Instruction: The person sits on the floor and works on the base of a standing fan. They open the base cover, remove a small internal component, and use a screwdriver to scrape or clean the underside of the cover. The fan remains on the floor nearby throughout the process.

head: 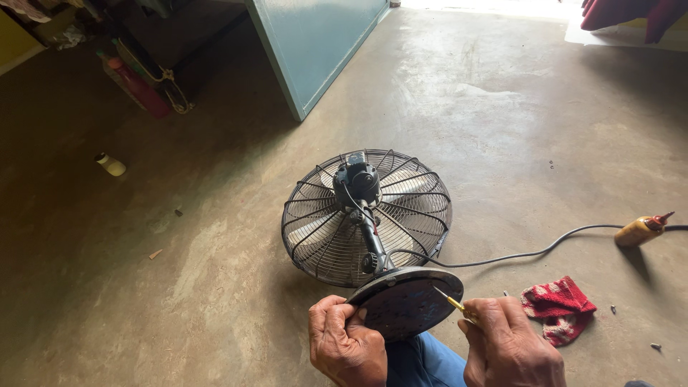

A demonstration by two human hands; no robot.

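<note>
Gripping the near left rim of a round dark base (pixel 405 302), the left hand (pixel 345 344) has its fingers curled tight around the edge. Close by, the right hand (pixel 510 345) pinches a yellow-handled screwdriver (pixel 453 302), its tip touching the base's underside. That base belongs to a fan (pixel 367 215) lying face down on the concrete floor (pixel 215 272): dusty wire cage, pale blades, black motor, black cord (pixel 530 251) trailing right. A red cloth (pixel 559 307) lies just right of the hands. Farther right lies a small amber bottle (pixel 643 229) with a red cap. Far left lies a small pale bottle (pixel 111 164).
</note>
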